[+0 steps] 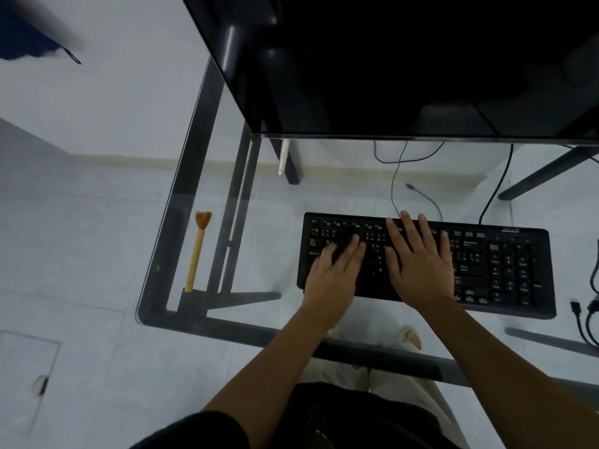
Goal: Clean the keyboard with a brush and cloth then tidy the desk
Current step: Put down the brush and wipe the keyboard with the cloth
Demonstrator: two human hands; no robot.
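Note:
A black keyboard (505, 270) lies on the glass desk (227, 254), in front of me. My left hand (334, 270) rests flat on its left keys, fingers spread, holding nothing. Flat on the middle keys, my right hand (418, 264) also has its fingers apart and holds nothing. A brush (197, 251) with a pale wooden handle and orange-brown bristles lies on the glass to the left, well apart from the keyboard, bristles pointing away from me. No cloth is in view.
A large dark monitor (405, 59) stands behind the keyboard. Black cables (586, 306) lie at the desk's right edge, and more cables (395, 176) run behind the keyboard. The desk's dark frame (191, 176) and the tiled floor show through the glass.

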